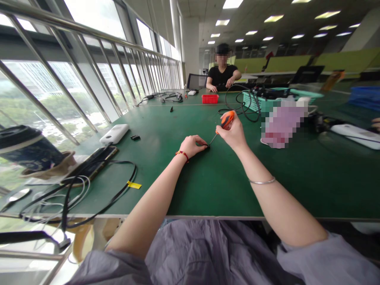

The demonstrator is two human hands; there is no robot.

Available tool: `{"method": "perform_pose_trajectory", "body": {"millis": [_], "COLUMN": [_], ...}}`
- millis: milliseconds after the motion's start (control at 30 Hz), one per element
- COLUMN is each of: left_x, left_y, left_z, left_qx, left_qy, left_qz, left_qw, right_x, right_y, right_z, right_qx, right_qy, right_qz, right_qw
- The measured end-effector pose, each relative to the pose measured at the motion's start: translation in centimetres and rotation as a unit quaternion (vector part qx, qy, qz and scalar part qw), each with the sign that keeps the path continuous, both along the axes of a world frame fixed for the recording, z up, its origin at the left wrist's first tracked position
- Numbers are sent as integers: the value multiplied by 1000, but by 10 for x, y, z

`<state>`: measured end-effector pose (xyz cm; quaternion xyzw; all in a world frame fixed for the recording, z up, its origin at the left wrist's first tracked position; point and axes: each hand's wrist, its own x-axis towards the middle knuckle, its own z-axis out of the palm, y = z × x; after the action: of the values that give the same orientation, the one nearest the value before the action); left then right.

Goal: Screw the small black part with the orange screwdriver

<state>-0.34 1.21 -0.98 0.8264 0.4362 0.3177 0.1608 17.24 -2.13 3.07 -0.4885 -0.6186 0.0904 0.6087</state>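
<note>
Head view: right grip (235,133) holds a screwdriver (228,118), tip at the black part (208,147) pinched in the left grip (191,146).

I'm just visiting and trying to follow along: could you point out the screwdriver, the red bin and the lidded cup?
Screwdriver (228,117): head view, on the orange of its handle.
Red bin (210,100): head view, on its front wall.
Lidded cup (33,150): head view, on its side below the lid.
</note>
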Motion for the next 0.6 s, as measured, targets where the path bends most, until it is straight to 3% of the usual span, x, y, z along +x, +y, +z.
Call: {"method": "perform_pose_trajectory", "body": {"millis": [600], "left_x": [0], "left_y": [-1], "left_z": [0], "left_qx": [-14], "left_qy": [-14], "left_qz": [7], "left_qw": [1000], "right_x": [-1], "right_y": [1], "right_z": [0], "right_qx": [-53], "right_qy": [6], "right_qz": [31], "right_qw": [998]}}
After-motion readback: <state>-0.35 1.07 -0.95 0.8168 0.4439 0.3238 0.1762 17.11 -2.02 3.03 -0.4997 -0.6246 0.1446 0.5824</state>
